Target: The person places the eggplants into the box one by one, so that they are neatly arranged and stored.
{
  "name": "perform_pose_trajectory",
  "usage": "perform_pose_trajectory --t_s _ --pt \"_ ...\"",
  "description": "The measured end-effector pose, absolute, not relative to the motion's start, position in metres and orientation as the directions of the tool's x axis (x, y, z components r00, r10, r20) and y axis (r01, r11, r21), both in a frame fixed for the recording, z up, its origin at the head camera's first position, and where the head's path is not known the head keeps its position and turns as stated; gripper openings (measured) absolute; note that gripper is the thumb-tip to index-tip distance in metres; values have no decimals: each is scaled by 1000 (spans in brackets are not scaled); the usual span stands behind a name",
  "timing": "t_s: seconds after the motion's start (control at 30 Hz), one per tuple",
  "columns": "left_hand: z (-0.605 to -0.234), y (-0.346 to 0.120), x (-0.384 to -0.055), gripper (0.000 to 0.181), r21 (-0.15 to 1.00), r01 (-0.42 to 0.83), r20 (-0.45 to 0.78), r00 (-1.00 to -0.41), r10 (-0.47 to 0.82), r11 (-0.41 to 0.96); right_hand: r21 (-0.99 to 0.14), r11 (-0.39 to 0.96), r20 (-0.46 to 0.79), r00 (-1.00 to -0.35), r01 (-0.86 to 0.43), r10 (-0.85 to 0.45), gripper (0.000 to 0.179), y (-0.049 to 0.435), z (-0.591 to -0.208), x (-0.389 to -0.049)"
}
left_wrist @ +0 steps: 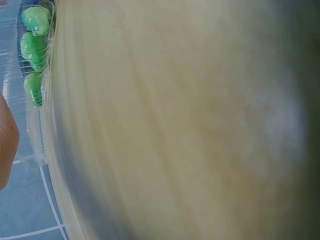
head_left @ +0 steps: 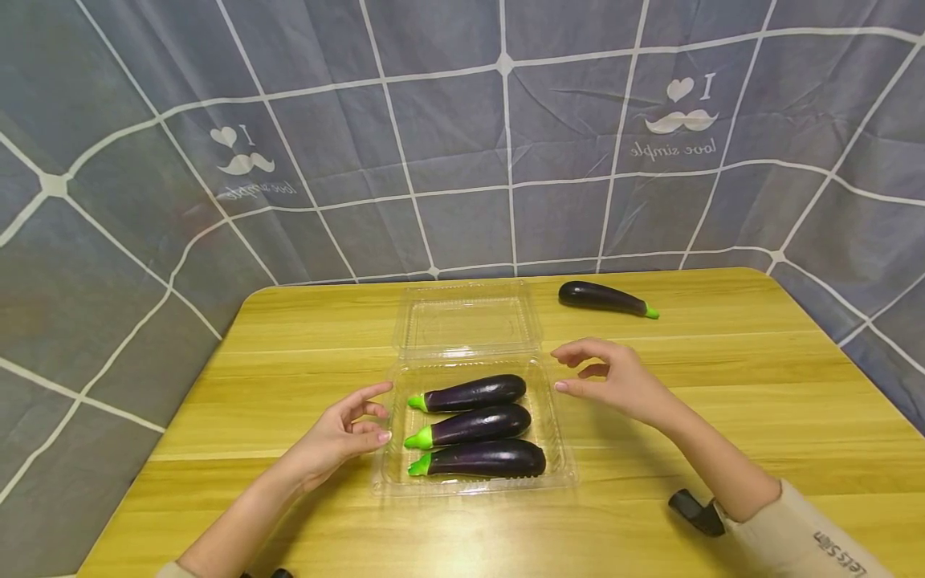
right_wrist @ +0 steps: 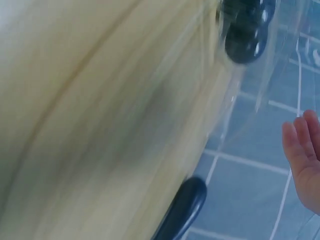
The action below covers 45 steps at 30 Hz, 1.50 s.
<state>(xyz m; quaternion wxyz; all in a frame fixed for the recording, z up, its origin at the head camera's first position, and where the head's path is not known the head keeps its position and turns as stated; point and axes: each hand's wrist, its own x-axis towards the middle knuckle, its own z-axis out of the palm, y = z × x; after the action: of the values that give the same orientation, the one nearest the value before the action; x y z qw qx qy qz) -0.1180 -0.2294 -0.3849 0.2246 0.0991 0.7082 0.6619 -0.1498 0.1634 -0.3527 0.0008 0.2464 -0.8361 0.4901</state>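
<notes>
A clear plastic clamshell box (head_left: 473,485) lies with its lid (head_left: 470,321) folded back on the table. Three eggplants rest side by side in its base: a far one (head_left: 477,393), a middle one (head_left: 480,424) and a near one (head_left: 499,457), green stems to the left. My left hand (head_left: 332,437) is at the box's left wall, thumb and fingers spread apart and holding nothing. Off the right wall hovers my right hand (head_left: 607,377), fingers loosely bent, nothing between them. In the left wrist view the green stems (left_wrist: 34,50) show through the plastic.
One more eggplant (head_left: 603,298) lies at the table's back right, beyond my right hand. The wooden table (head_left: 289,361) ends at a grey curtain (head_left: 462,144) with white grid lines. A black wrist device (head_left: 697,512) sits below my right sleeve.
</notes>
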Motion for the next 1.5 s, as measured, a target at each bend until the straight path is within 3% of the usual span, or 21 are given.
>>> perform_pose_trajectory --t_s 0.23,0.57,1.5 --pt "-385 -230 -119 77 983 -156 -183 -878 442 96 -780 497 249 -918 -379 -309 33 191 -350 -166" --pt "-385 -230 -120 77 982 -159 -189 -879 437 105 -792 525 245 -950 -311 -193 38 221 -354 -184" --pt "-387 -230 -119 76 981 -167 -192 -878 438 95 -761 616 188 -978 -206 -95 54 254 -365 -210"
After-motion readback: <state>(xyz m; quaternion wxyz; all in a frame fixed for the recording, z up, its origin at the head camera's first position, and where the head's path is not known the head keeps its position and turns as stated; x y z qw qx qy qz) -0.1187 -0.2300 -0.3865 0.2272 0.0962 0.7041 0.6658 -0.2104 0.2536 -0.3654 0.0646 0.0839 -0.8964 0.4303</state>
